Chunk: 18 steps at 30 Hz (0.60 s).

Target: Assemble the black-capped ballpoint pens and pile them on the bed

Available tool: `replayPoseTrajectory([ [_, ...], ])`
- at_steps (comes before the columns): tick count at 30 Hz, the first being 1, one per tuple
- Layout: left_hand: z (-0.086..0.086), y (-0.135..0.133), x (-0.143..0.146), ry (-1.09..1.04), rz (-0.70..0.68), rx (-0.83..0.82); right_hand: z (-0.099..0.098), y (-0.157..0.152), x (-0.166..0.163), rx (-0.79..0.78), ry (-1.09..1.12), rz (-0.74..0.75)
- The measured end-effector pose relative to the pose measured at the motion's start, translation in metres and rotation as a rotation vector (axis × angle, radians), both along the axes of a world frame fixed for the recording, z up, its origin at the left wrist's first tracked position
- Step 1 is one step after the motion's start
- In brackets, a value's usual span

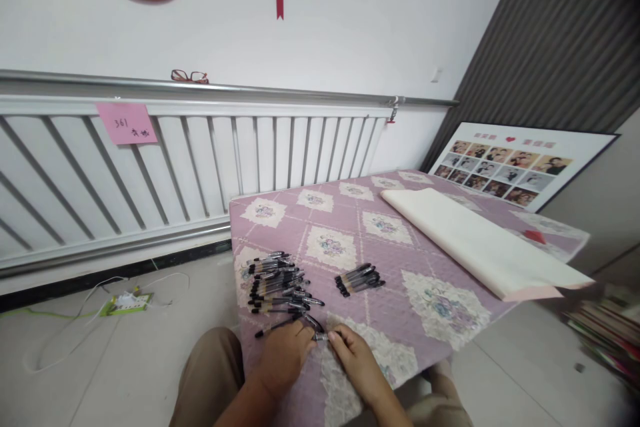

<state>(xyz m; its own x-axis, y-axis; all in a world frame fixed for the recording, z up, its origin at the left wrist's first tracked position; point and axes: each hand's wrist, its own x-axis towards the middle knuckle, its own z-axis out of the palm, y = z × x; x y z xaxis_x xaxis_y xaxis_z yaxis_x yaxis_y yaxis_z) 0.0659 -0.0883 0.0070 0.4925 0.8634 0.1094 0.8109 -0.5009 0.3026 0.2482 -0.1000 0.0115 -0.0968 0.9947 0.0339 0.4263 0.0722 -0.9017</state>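
A black-and-clear pen [321,336] spans the gap between my two hands, low over the near side of the table. My left hand [287,355] is closed, its fingertips on the pen's left end. Thumb and fingers of my right hand [356,359] pinch the other end. Just beyond my left hand lies a loose pile of several pens [280,283], pointing mostly sideways. A smaller, neater group of pens [359,279] rests to its right, apart from the pile. My fingers hide both ends of the held pen.
A purple floral tablecloth [295,233] covers the table. On its right lies a large cream sheet [460,233], with a photo board [520,163] behind. A white radiator [280,147] runs along the wall. A power strip [127,303] with cables sits on the left floor.
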Motion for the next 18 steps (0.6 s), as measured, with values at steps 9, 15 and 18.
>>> replayPoseTrajectory([
  [9,0.0,0.0,-0.001,-0.008,-0.012,-0.011,0.001,0.002,0.008,-0.049,0.173,0.024],
  [15,-0.005,-0.001,-0.002,-0.031,-0.05,0.037,0.004,0.004,-0.001,-0.134,0.06,0.031],
  [18,-0.004,0.0,0.0,-0.009,-0.059,0.016,0.004,0.005,-0.003,-0.121,0.06,0.0],
])
